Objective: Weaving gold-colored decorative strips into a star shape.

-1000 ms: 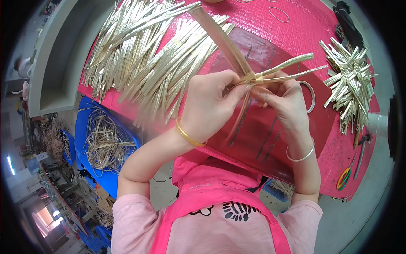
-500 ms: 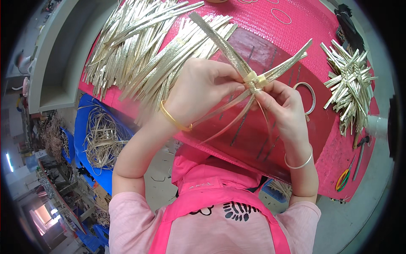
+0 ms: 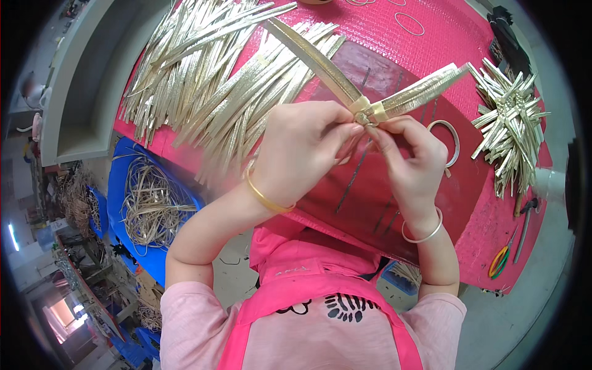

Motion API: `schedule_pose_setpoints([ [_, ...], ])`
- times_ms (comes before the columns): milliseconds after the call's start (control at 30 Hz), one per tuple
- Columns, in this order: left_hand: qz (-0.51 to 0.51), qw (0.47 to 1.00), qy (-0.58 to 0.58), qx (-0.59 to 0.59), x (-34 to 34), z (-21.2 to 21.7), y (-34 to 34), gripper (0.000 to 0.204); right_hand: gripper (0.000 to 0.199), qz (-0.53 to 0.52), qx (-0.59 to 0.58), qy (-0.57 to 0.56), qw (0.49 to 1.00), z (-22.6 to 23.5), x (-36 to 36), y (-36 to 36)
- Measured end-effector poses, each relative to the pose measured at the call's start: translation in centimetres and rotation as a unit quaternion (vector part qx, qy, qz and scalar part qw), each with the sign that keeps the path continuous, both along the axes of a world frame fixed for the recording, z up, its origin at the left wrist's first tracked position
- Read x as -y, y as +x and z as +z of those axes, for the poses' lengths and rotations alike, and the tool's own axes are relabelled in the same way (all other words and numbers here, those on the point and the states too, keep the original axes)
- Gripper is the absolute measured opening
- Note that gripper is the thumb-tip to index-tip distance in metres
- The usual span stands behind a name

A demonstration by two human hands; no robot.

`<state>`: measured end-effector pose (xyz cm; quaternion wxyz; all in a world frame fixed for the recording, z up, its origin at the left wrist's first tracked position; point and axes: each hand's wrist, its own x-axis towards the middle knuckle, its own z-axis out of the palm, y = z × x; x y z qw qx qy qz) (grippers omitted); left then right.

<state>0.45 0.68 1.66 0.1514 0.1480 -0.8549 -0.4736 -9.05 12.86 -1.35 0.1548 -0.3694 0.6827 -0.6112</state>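
Pinching taped gold strips (image 3: 364,115)

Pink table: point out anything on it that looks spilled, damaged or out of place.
Nothing on the pink table clearly looks spilled or damaged. Mildly untidy: in the pile of gold strips at the left, a few strips lie slantwise across the others.

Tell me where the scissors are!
In the head view, the scissors lie down and right from the person's right hand, near the lower-right corner of the pink table, just left of a grey-handled tool.
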Motion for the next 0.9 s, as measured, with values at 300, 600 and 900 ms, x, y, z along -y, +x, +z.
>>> schedule_pose_setpoints([
  [300,0.045,0.885,0.463,-0.030,0.3,-1.4,-1.9,0.016,0.014,-0.040,0.114,-0.072,0.990,0.4,0.8,0.6],
  [600,-0.071,0.905,0.397,0.137,2.1,0.2,-1.7,0.019,0.017,0.116,0.415,-0.033,0.902,0.2,-0.8,-2.0],
  [900,-0.048,0.998,-0.019,0.024,1.3,-0.2,-1.0,0.013,0.014,0.117,0.187,0.109,0.969,0.3,-0.2,-3.0],
])
